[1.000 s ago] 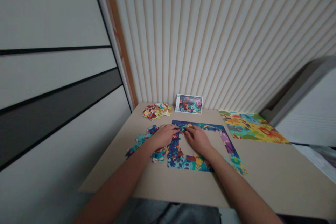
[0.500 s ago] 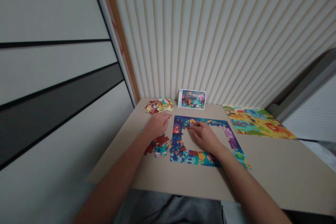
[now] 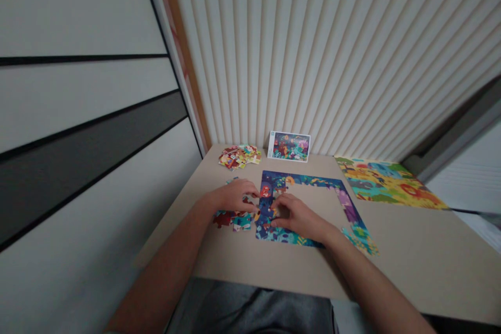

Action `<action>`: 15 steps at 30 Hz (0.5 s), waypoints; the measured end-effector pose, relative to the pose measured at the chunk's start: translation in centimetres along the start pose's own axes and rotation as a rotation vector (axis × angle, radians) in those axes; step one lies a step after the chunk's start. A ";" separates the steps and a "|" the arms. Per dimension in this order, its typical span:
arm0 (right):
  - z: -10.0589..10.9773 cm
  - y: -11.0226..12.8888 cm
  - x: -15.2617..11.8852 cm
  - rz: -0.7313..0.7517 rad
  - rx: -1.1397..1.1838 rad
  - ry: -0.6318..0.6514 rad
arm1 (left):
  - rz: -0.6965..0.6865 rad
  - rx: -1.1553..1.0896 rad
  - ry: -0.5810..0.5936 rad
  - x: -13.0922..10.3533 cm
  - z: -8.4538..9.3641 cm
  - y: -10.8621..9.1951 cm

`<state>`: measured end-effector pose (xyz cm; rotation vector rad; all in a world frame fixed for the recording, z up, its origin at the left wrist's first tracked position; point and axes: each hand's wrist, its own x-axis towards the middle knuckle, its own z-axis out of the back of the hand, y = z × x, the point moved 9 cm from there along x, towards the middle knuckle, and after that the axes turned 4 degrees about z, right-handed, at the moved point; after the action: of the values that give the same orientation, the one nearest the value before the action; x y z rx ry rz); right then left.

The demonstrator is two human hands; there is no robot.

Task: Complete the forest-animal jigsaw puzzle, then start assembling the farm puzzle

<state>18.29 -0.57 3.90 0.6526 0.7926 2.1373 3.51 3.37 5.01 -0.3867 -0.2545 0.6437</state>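
A partly assembled jigsaw puzzle (image 3: pixel 313 181) with a dark blue sea-like border lies on the table around a bare middle. At its left inner edge is my right hand (image 3: pixel 297 215), thumb and fingers apart and touching the joined pieces. My left hand (image 3: pixel 237 195) hovers over a pile of loose red and teal puzzle pieces (image 3: pixel 241 222), partly covering it. Its fingers are spread and reach to the puzzle's left border. Whether a small piece lies under either hand's fingertips is too small to tell.
A picture card (image 3: pixel 289 146) leans against the pleated wall behind. Farther left lies a second heap of puzzle pieces (image 3: pixel 239 156) in red and yellow. To the right is a yellow animal picture (image 3: pixel 391 182). A white panelled cabinet (image 3: pixel 78 91) borders the table's left side.
My right hand has moved from the puzzle's upper inner edge to its left inner edge, nearer me. My left hand has come down a little over the loose pieces, its fingers spreading.
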 end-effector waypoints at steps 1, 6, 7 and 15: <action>-0.2 -0.5 0.0 -0.045 0.101 0.007 | -0.019 -0.019 0.012 0.1 -0.2 -0.5; -0.9 -1.1 0.0 -0.170 0.519 -0.014 | -0.050 -0.134 0.043 0.7 -1.1 -2.3; -0.7 -1.1 0.1 -0.174 0.547 -0.043 | -0.043 -0.157 0.056 0.8 -1.3 -2.4; 0.3 -1.4 0.6 -0.145 0.684 -0.203 | 0.103 -0.270 -0.037 0.4 0.7 -0.4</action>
<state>18.77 0.76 3.27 1.0972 1.4198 1.6145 3.79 3.54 5.79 -0.6502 -0.3604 0.7204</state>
